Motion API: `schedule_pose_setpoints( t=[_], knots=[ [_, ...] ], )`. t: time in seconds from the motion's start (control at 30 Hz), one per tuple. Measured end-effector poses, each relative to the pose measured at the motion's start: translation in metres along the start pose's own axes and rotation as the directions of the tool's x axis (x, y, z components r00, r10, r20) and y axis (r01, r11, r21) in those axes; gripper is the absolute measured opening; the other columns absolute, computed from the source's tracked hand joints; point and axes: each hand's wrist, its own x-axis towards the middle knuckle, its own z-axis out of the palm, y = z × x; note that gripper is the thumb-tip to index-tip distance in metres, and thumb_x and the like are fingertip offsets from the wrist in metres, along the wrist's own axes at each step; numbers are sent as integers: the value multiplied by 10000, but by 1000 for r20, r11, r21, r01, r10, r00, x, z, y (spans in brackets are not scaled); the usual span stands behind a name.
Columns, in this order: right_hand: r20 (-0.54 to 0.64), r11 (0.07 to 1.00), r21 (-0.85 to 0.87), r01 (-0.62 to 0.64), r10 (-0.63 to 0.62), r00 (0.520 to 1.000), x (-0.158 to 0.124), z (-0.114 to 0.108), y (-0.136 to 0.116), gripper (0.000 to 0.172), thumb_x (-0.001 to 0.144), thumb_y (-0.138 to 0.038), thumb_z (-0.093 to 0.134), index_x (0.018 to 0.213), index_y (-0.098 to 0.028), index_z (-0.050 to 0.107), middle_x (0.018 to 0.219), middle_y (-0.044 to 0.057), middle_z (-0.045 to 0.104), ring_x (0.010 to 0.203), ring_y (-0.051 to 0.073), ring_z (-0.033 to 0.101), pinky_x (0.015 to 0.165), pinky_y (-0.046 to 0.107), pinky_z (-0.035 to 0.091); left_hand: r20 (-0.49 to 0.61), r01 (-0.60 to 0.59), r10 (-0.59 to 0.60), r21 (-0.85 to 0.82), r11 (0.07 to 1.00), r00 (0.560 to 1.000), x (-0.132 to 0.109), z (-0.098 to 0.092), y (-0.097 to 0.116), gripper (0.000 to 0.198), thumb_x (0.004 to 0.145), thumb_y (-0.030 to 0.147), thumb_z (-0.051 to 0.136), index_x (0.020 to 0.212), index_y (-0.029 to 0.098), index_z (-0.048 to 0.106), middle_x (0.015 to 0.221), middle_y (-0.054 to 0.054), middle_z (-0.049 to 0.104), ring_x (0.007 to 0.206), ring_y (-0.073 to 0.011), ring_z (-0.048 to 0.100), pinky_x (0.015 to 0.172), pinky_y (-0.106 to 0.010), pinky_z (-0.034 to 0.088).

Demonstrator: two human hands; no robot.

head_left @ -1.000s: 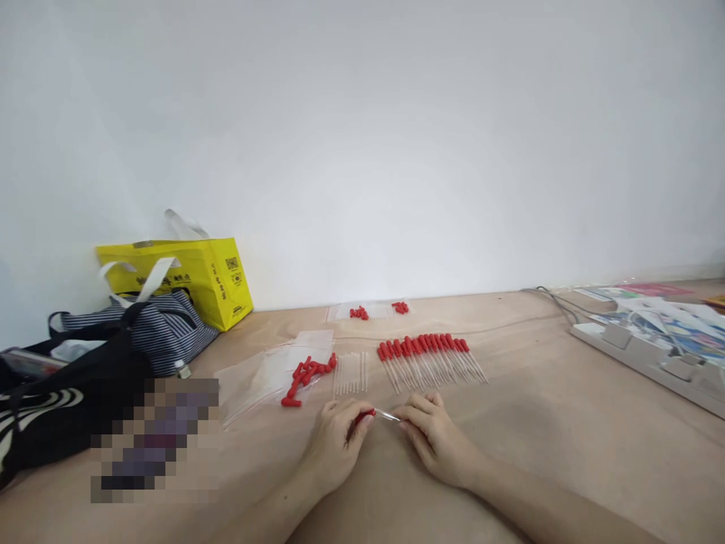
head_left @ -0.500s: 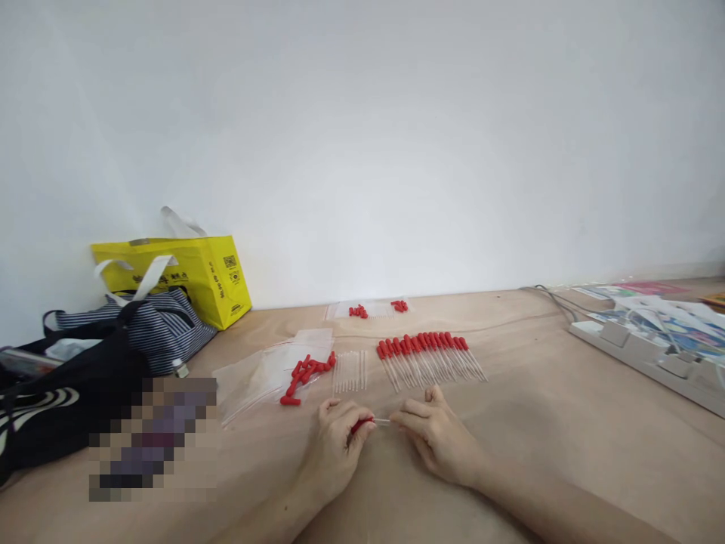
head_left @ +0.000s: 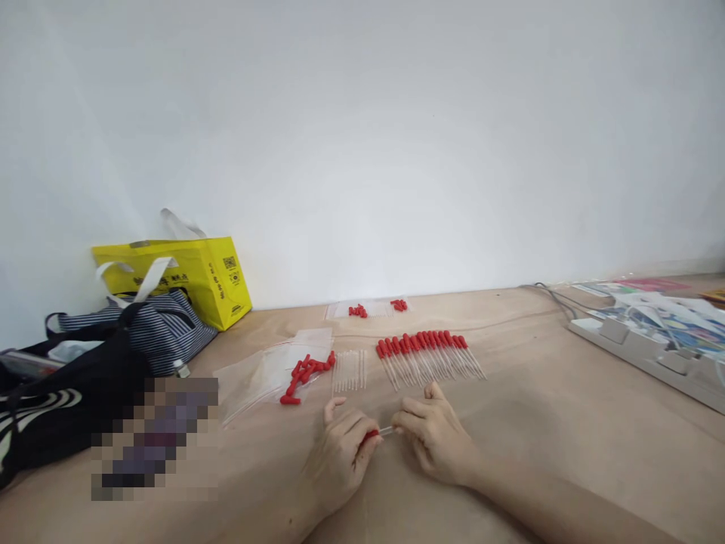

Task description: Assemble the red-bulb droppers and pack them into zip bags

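Note:
My left hand is closed on a red rubber bulb, mostly covered by the thumb and fingers. Between the fingertips of my right hand is a thin glass tube, its other end at the bulb. How deep the tube sits in the bulb is hidden. Beyond my right hand lies a slanted row of droppers with red bulbs and clear stems. Several bare glass tubes lie side by side beyond my left hand, and loose red bulbs are heaped left of them.
Clear plastic bags lie flat at left. Near the wall is another bag with small red bulbs. A yellow bag, a striped bag and a black bag stand left. A white power strip and papers are right.
My left hand has turned and dipped slightly, with its index finger raised. The bulb and tube now tilt, the tube rising toward my right hand, which has hardly moved.

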Motion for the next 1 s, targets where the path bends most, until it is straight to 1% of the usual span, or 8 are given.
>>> schedule_pose_setpoints(
  t=[0.2, 0.4, 0.53, 0.67, 0.73, 0.8, 0.9, 1.0],
  knots=[
    [14, 995, 63, -73, 72, 997, 2, 4, -7, 200, 778, -120, 371, 737, -184, 555, 665, 6, 542, 571, 113, 395, 626, 286, 197, -10, -10, 10, -23, 1000, 1000, -1, 2, -2, 168, 833, 182, 394, 722, 194, 520, 654, 12, 606, 633, -133, 545, 871, -401, 269],
    [89, 986, 95, -140, 132, 987, 4, 7, -10, 203, 795, -118, 369, 689, -178, 533, 669, -3, 567, 593, 109, 438, 632, 278, 210, 26, -14, 15, -33, 999, 1000, 0, 3, -4, 186, 829, 203, 396, 693, 193, 523, 645, 6, 596, 633, -137, 534, 863, -397, 284],
    [161, 971, 134, -200, 177, 971, 7, 5, -10, 242, 838, -138, 340, 720, -180, 547, 709, -1, 588, 640, 114, 483, 634, 264, 227, 88, 17, -12, -60, 998, 996, 5, 0, -9, 191, 844, 202, 390, 737, 201, 548, 692, 5, 617, 660, -137, 546, 882, -413, 257],
    [178, 974, 130, -187, 163, 971, 8, -1, -9, 225, 850, -197, 373, 801, -218, 591, 773, 11, 600, 752, 145, 508, 670, 269, 243, 117, 13, -9, -40, 999, 993, 11, -6, -15, 197, 857, 215, 393, 787, 222, 577, 760, 5, 636, 744, -155, 558, 895, -423, 221],
    [163, 977, 122, -176, 155, 974, 8, -3, -10, 207, 834, -192, 402, 826, -232, 605, 794, 14, 611, 782, 155, 513, 688, 278, 251, 103, 4, -1, -23, 1000, 995, 13, -10, -18, 184, 853, 209, 404, 828, 238, 584, 785, 9, 639, 779, -160, 561, 888, -409, 220],
    [148, 971, 124, -202, 183, 972, 10, -2, -10, 209, 820, -177, 413, 818, -228, 616, 796, 15, 626, 791, 158, 525, 699, 281, 266, 27, 29, -30, 21, 999, 999, 14, -14, -23, 179, 841, 208, 421, 914, 252, 578, 852, -2, 639, 832, -171, 558, 880, -397, 224],
    [114, 923, 110, -368, 356, 927, 19, 3, -3, 231, 811, -174, 403, 772, -208, 628, 770, 23, 647, 762, 160, 554, 679, 268, 300, -161, 188, -165, 145, 971, 973, 14, -21, -36, 210, 810, 243, 459, 991, 242, 566, 970, -46, 617, 930, -214, 528, 868, -398, 232],
    [50, 810, 54, -584, 582, 811, 36, 9, 11, 245, 805, -192, 397, 756, -196, 637, 775, 36, 663, 725, 164, 578, 653, 264, 313, -219, 379, -329, 251, 891, 918, 12, -28, -51, 226, 767, 252, 503, 981, 241, 572, 1011, -61, 603, 964, -240, 506, 851, -410, 236]
  ],
)
